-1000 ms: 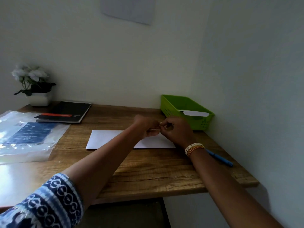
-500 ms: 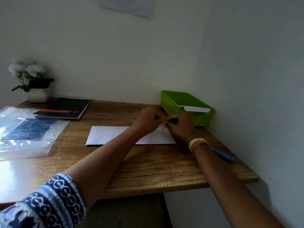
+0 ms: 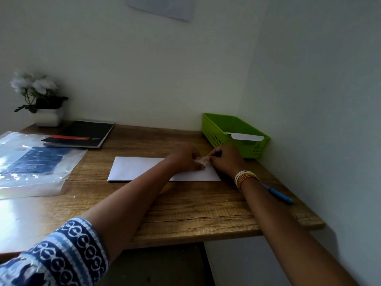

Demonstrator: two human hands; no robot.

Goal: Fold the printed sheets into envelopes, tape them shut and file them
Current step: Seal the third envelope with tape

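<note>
A white envelope [image 3: 136,168] lies flat on the wooden desk [image 3: 185,207]. Over its right end, my left hand [image 3: 183,157] and my right hand [image 3: 226,159] meet and pinch a short strip of clear tape [image 3: 203,161] between their fingertips, low against the paper. A green basket [image 3: 218,129] stands at the back right corner and holds one white folded envelope [image 3: 245,136] leaning on its near rim.
A blue pen [image 3: 279,195] lies near the desk's right edge, beside my right forearm. A clear plastic sleeve with blue printed sheets [image 3: 33,164] covers the left side. A black notebook [image 3: 82,134] and a potted white flower [image 3: 41,100] stand at the back left.
Both hands have come down from above the desk onto the envelope's right end, still holding the tape strip between them. The camera tilted slightly.
</note>
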